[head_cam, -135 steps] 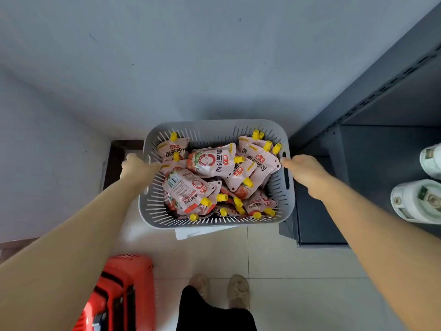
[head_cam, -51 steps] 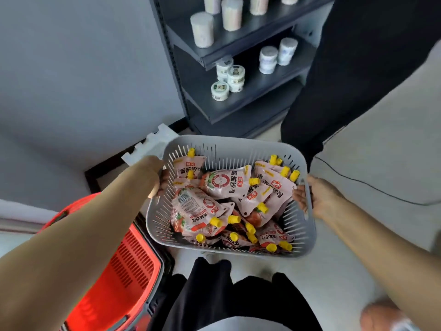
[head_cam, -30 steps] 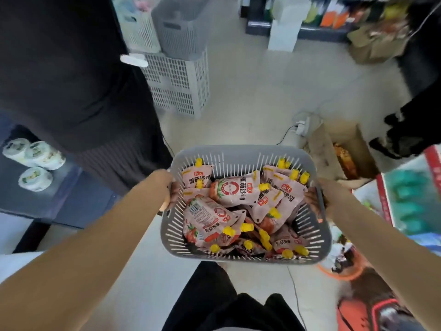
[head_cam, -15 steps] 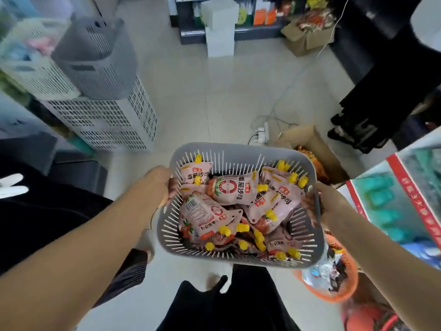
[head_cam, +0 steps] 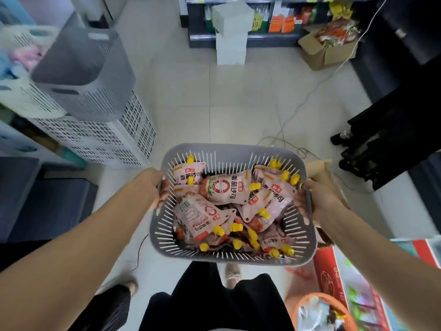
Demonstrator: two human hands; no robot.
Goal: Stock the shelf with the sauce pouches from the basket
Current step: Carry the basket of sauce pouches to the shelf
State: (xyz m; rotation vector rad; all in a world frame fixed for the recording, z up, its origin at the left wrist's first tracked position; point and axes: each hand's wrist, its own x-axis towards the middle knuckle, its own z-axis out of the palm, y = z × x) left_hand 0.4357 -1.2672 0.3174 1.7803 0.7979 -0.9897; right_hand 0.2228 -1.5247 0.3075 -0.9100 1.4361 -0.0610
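Note:
I carry a grey slotted basket in front of me, above the floor. My left hand grips its left rim and my right hand grips its right rim, fingers curled over the edge. Inside lie several pink sauce pouches with yellow caps, piled loosely. A stocked shelf stands across the room at the top; which shelf the pouches belong on cannot be told.
Stacked grey and white crates stand at the left. White boxes and an open cardboard box sit at the far end. A cable runs across the tiled floor. Another person in black stands right. An orange basket lies lower right.
I have lifted the basket off the floor by the wall and turned around with it. The view swung from the dark shelf to the open shop floor. Both hands kept their grip.

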